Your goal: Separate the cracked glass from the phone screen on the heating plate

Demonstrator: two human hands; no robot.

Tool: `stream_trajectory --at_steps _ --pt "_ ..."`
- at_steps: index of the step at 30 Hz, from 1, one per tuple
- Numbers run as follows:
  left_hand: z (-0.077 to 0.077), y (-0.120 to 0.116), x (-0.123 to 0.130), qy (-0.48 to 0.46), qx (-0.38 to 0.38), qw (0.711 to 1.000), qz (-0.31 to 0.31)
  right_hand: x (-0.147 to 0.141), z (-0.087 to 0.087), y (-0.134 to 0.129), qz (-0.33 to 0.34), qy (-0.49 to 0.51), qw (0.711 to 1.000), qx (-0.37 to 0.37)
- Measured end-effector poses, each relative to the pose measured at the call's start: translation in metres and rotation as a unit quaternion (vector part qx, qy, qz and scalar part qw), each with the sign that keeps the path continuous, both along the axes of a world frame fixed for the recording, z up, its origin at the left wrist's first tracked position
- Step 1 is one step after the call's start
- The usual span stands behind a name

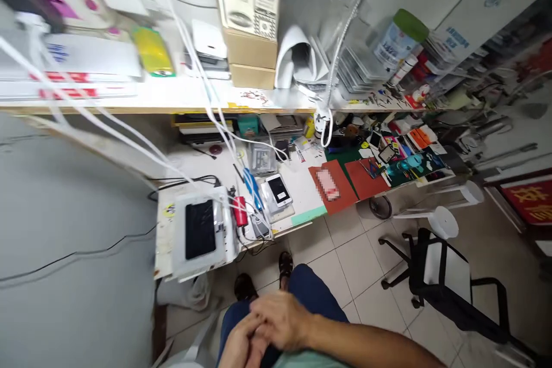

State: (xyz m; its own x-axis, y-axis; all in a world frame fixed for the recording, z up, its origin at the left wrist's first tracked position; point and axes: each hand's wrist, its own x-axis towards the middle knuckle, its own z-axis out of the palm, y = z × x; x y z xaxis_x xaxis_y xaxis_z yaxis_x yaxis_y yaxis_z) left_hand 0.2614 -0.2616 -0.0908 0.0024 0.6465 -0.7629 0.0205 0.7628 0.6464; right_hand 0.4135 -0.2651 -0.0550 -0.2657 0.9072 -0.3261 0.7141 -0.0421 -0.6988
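Over my lap, in front of the bench, my two hands rest folded together. My right hand (282, 317) is closed, its fingers curled over the other hand. Under it lies my left hand (242, 338), fingers pressed together and partly covered. No object shows between them. Both hands are apart from everything on the bench. Nearest on the worktop (297, 207) are a white phone (279, 191) with a dark screen, a red device (240, 211), a blue tool (252, 188) and a dark-screened tablet (200, 230) on a pale sheet.
A pixelated pink item (328, 185) lies on a reddish mat (338, 198). White cables (219, 126) hang across the bench. The shelf (190, 95) above holds boxes (250, 29) and papers. An office chair (444, 282) and a white stool (443, 222) stand right.
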Motion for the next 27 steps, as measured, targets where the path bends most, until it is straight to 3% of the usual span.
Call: stream_trajectory --at_steps 2,4,6,8,12,17,22,27 --pt "0.019 0.007 -0.019 -0.033 0.018 0.999 0.017 0.029 -0.003 -0.029 -0.05 -0.046 0.997 -0.035" --pt "0.031 0.014 -0.049 -0.007 0.07 0.997 0.022 0.053 -0.005 -0.04 -0.095 -0.088 0.99 -0.058" --pt "0.035 0.017 -0.08 0.05 0.086 0.995 0.026 0.061 -0.002 -0.036 -0.126 -0.112 0.984 -0.064" --pt "0.031 0.012 -0.107 0.095 0.089 0.991 0.016 0.05 0.005 -0.022 -0.143 -0.115 0.982 -0.049" --pt "0.013 -0.017 -0.136 0.16 0.075 0.983 -0.057 -0.014 0.024 0.033 -0.175 -0.101 0.979 0.011" --pt "0.003 -0.052 -0.166 0.201 0.046 0.969 -0.137 -0.086 0.029 0.137 -0.224 -0.123 0.966 0.04" --pt "-0.002 -0.051 -0.198 0.187 0.034 0.966 -0.178 -0.111 0.021 0.216 -0.288 -0.186 0.939 0.004" --pt "-0.009 -0.038 -0.216 0.181 0.04 0.96 -0.208 -0.126 0.012 0.243 -0.325 -0.229 0.917 -0.033"
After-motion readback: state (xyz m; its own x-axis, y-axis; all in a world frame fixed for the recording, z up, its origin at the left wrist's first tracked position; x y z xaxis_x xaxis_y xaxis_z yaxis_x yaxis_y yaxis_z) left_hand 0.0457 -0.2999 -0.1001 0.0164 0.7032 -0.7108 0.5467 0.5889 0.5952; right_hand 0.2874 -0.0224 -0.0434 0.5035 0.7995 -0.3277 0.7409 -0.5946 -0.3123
